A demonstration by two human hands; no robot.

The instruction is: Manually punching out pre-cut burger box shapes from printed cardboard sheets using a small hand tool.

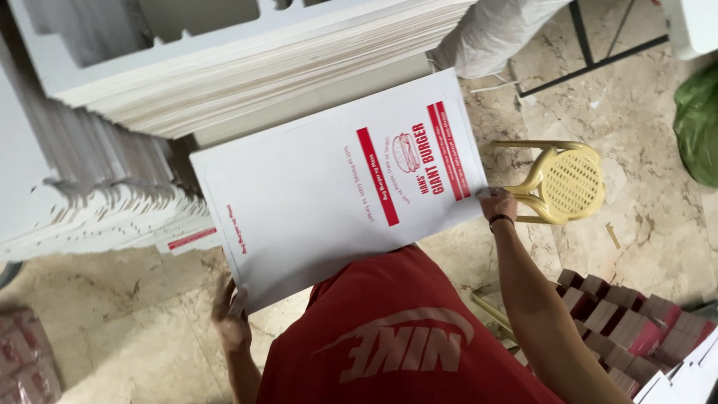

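I hold a large flat white cardboard sheet [314, 194] with red stripes and red print, tilted in front of my red shirt [396, 337]. My left hand [232, 320] grips its lower left corner from beneath. With a dark band on the wrist, my right hand [497, 203] pinches the sheet's right corner next to the red stripes. The sheet lies level, just below a tall stack of similar white sheets [247, 67].
More stacked white die-cut sheets [82, 194] fill the left side. A yellow plastic chair [565, 181] stands on the marble floor at right. Folded red-and-white boxes [636, 329] pile at lower right. A green bag [699, 120] and a white sack [497, 30] lie farther off.
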